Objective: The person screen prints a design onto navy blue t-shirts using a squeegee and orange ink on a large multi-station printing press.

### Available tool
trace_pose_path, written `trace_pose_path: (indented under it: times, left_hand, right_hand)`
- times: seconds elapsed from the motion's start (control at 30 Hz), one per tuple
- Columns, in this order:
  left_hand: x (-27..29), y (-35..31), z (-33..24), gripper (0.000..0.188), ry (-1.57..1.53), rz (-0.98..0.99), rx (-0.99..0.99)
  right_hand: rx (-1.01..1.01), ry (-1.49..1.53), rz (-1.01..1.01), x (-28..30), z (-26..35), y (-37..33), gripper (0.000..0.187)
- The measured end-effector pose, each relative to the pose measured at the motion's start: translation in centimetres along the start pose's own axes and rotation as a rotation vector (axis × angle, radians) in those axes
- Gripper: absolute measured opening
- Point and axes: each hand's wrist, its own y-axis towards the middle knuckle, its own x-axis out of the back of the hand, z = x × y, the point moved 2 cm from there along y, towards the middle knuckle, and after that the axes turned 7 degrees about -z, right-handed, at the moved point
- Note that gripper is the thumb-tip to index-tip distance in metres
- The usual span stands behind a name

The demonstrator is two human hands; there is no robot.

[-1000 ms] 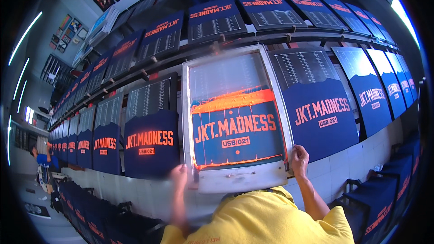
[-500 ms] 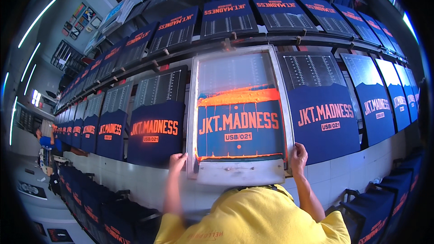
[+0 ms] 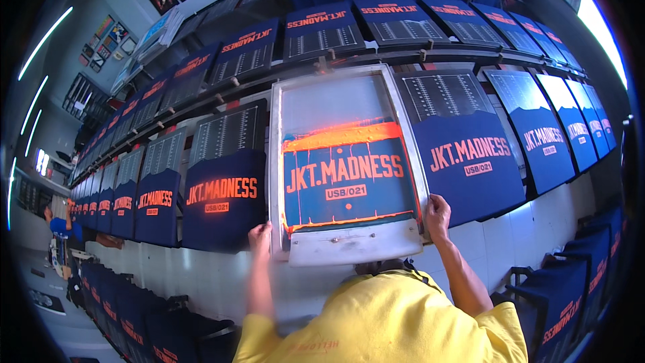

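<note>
A screen-printing frame (image 3: 275, 161) with pale metal edges lies before me, over one of the boards. Orange ink (image 3: 342, 136) forms a thick band across its mesh, with thinner streaks running down toward the near end. Orange lettering shows in the lower half of the mesh. My left hand (image 3: 261, 235) is closed on the frame's left side near its lower corner. On the opposite side, my right hand (image 3: 439, 212) grips the edge a little higher up, fingers curled. A wide pale plate (image 3: 355, 247) with small bolts spans the near end. What lies beneath the frame is mostly hidden.
Dark blue printed shirts stretch over boards on both sides, including one at left (image 3: 222, 222) and one at right (image 3: 470, 191). A rail (image 3: 376, 59) runs behind the frame, with another shirt row beyond. Another person (image 3: 64, 223) is at far left.
The view has turned slightly, so the frame and boards sit further left and tilt a little. Both hands stay on the frame's sides.
</note>
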Motion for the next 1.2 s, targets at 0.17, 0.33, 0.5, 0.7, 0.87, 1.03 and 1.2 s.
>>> trace_pose_path:
  times: [0.17, 0.33, 0.5, 0.7, 0.87, 1.03, 1.2]
  left_hand:
    - [-1.9, -2.3, -0.6, 0.025, -0.087, -0.103, -0.028]
    - [-3.9, -5.9, -2.0, 0.033, -0.135, -0.160, -0.152]
    - [-16.5, -14.3, -2.5, 0.029, -0.164, -0.125, -0.140]
    - [-26.5, -21.9, -3.4, 0.031, -0.156, -0.111, -0.132]
    - [-31.6, -26.2, -3.1, 0.031, -0.091, -0.109, -0.164]
    - [-33.9, -27.9, -3.0, 0.029, -0.051, -0.152, -0.164]
    - [-34.6, -28.2, -3.3, 0.029, 0.030, -0.178, -0.193]
  right_hand:
    - [-0.096, 0.052, 0.026, 2.7, 0.8, 0.9, 0.020]
    - [-0.083, 0.084, -0.005, 7.1, 2.6, 2.0, 0.020]
    - [-0.078, 0.014, 0.006, 17.8, -4.6, 11.0, 0.019]
    - [-0.040, 0.052, -0.020, 27.3, -9.1, 16.8, 0.021]
    - [-0.093, 0.006, 0.015, 32.7, -12.8, 20.4, 0.020]
    - [-0.100, 0.058, 0.009, 33.6, -14.5, 22.3, 0.021]
    - [-0.104, 0.058, 0.013, 33.7, -15.5, 23.0, 0.022]
